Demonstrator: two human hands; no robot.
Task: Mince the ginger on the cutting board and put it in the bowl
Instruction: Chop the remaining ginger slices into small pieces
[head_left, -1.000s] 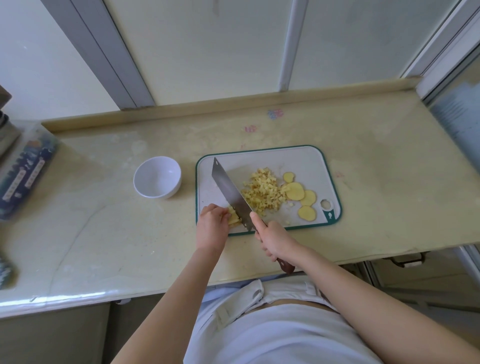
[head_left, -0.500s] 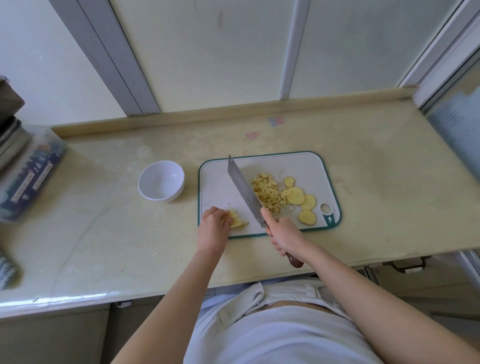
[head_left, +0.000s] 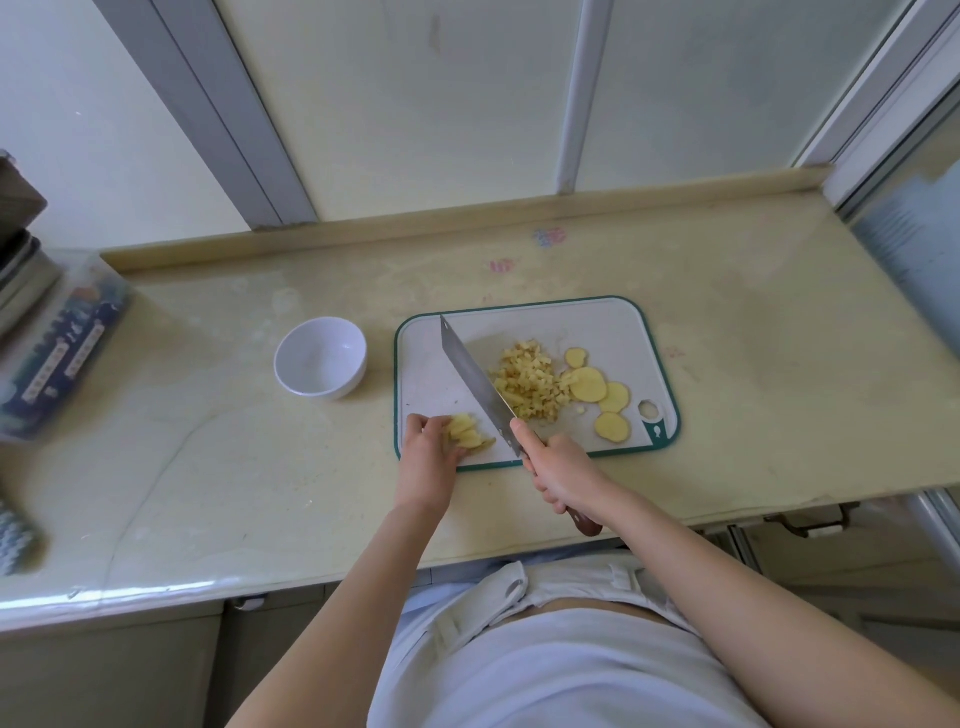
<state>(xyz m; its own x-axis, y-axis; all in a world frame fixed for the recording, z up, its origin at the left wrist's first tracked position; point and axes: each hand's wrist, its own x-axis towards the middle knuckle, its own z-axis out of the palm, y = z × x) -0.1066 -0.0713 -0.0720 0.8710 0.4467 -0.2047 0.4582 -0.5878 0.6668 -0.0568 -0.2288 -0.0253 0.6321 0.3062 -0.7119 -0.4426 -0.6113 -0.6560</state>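
Observation:
A white cutting board (head_left: 613, 322) with a green rim lies on the counter. On it sit a pile of minced ginger (head_left: 527, 382) and several round ginger slices (head_left: 589, 385) to its right. My left hand (head_left: 428, 457) holds a small stack of ginger slices (head_left: 467, 434) at the board's near left corner. My right hand (head_left: 563, 470) grips the wooden handle of a cleaver (head_left: 475, 382), index finger along the blade's spine. The blade stands between the stack and the minced pile. A white bowl (head_left: 320, 357) stands empty left of the board.
A clear plastic box (head_left: 49, 343) with dark packages sits at the counter's left end, beside a dark stacked object (head_left: 15, 234). A raised ledge (head_left: 467, 218) runs along the back. The counter's front edge (head_left: 311, 577) is close to my body.
The cleaver has swung right, off the stack under my left hand, now lying between it and the minced pile. The sliced stack is now exposed beside my left fingers.

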